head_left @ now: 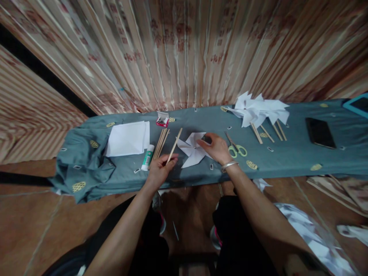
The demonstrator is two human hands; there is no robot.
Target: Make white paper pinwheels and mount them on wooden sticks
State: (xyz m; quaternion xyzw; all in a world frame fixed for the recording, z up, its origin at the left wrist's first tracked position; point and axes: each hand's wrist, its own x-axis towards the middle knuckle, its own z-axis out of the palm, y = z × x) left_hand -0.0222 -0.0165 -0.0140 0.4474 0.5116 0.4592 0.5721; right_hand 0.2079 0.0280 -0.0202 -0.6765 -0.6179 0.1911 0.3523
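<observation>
Between the fingers and thumb of my left hand (161,167) a wooden stick (174,146) points up and away from me. To its right is a white paper pinwheel (193,150) with a small dark pin at its centre. My right hand (216,147) grips the pinwheel's right side, thumb over the paper; the fingertips are partly hidden. Several more wooden sticks (161,143) lie just beyond my left hand, beside a green and white glue stick (147,157). Scissors with light green handles (238,150) lie right of my right hand.
A stack of white paper (126,138) lies at the left, and a small red box of pins (162,119) stands open at the back. Several pinwheels on sticks (255,109) lie at the right back, near a black phone (320,133). A curtain (184,57) hangs behind the cloth-covered table (290,161).
</observation>
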